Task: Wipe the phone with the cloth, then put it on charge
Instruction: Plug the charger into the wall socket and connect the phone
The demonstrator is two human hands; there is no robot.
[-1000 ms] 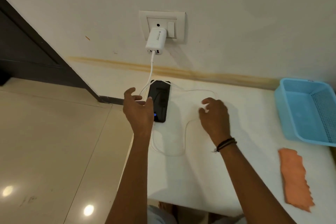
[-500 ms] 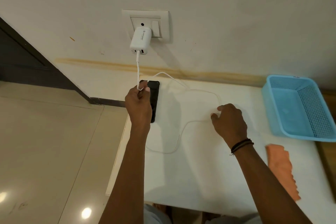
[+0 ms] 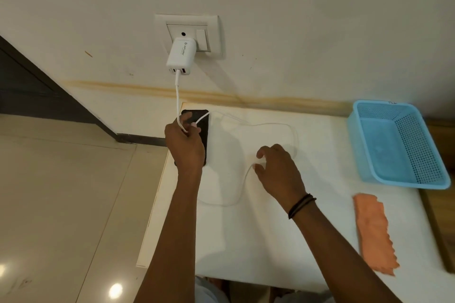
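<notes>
Phone (image 3: 203,128) is lying on the white table (image 3: 246,241), at the far left corner under the charger (image 3: 179,56). Left hand (image 3: 184,145) is pinching the white cable (image 3: 177,96) above it. Right hand (image 3: 278,170) is resting loosely curled on the cable loop, grasping nothing. Orange cloth (image 3: 373,233) is lying near right, beside the blue basket (image 3: 398,145).

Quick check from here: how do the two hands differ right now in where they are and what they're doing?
The left hand is over the black phone at the table's left edge, pinching the white cable that hangs from the charger; the right hand is mid-table, away from the phone. The left hand's fingers are closed; the right hand's are loosely curled by a cable loop, and contact is unclear. Only the right wrist wears a dark band. Neither touches the orange cloth.
</notes>
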